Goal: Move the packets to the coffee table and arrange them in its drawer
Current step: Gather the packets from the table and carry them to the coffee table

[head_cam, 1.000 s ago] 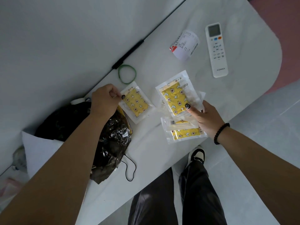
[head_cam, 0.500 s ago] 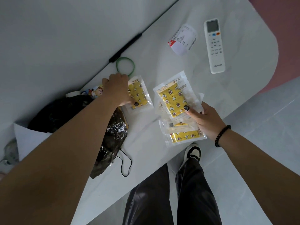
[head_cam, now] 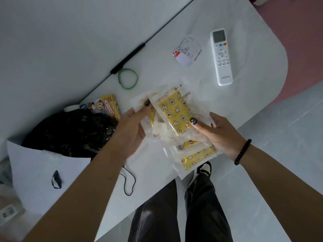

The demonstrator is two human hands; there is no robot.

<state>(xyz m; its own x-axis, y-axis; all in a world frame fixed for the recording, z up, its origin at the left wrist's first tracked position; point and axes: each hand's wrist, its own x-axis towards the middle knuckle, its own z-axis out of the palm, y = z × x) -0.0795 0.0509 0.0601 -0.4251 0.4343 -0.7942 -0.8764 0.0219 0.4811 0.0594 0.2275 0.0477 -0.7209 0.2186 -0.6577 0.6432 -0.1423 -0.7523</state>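
Yellow packets [head_cam: 176,112]: clear-wrapped, printed with stars and moons, fanned in a loose stack held above the near edge of the white table [head_cam: 244,95].
Right hand [head_cam: 222,133]: its thumb lies on top of the uppermost packet, dark nail near the lower corner, while the fingers [head_cam: 212,124] curl underneath the stack, so the packets sit pinched between thumb and fingers.
Left hand [head_cam: 131,126]: blurred; its fingertip presses the clear top edge of one packet at the left side of the stack, and that packet lies tucked behind the uppermost one. It appears to pinch that packet, though the blur hides the exact grip.
Lowest packets [head_cam: 195,159]: they stick out below the right palm, past the table's edge, over the floor.
Nearby on the table: a green rubber band [head_cam: 128,78], a white remote [head_cam: 221,56], a paper receipt [head_cam: 187,49], a black plastic bag [head_cam: 70,131] with a cartoon-printed pack [head_cam: 104,106] beside it.
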